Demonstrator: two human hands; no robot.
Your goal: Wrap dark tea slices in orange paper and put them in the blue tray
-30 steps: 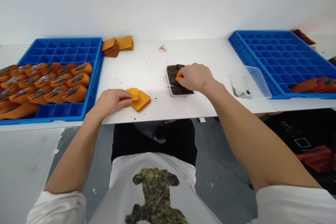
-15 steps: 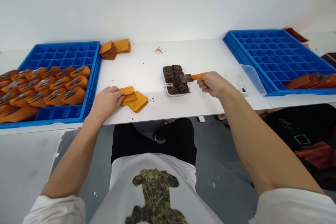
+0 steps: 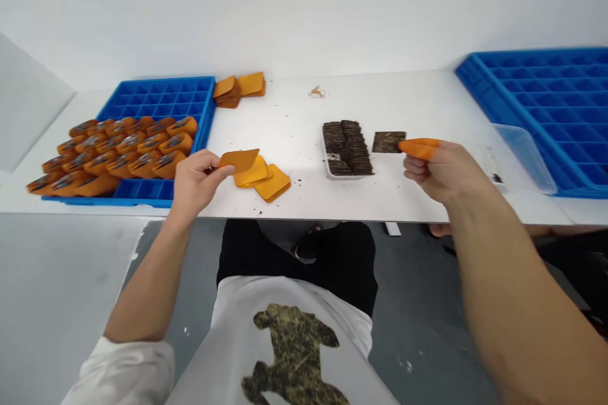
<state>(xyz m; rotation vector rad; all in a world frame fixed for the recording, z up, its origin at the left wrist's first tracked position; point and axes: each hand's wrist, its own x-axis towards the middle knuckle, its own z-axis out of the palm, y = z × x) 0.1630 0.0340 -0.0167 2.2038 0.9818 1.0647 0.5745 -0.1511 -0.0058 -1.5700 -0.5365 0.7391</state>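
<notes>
The left hand (image 3: 197, 185) pinches a flat orange piece (image 3: 239, 159) near a yellow-orange stack (image 3: 274, 183), while the right hand (image 3: 439, 168) — orange at its fingertips — holds a dark sheet (image 3: 387, 142) beside a white tub (image 3: 338, 177).

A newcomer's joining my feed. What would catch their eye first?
Probably the rows of orange pouches in the blue tray at the left. Next, the dark flat piece that the right hand holds out, just right of the white container. Then perhaps the yellow-orange sheet in the left hand, by the yellow stacks.
</notes>
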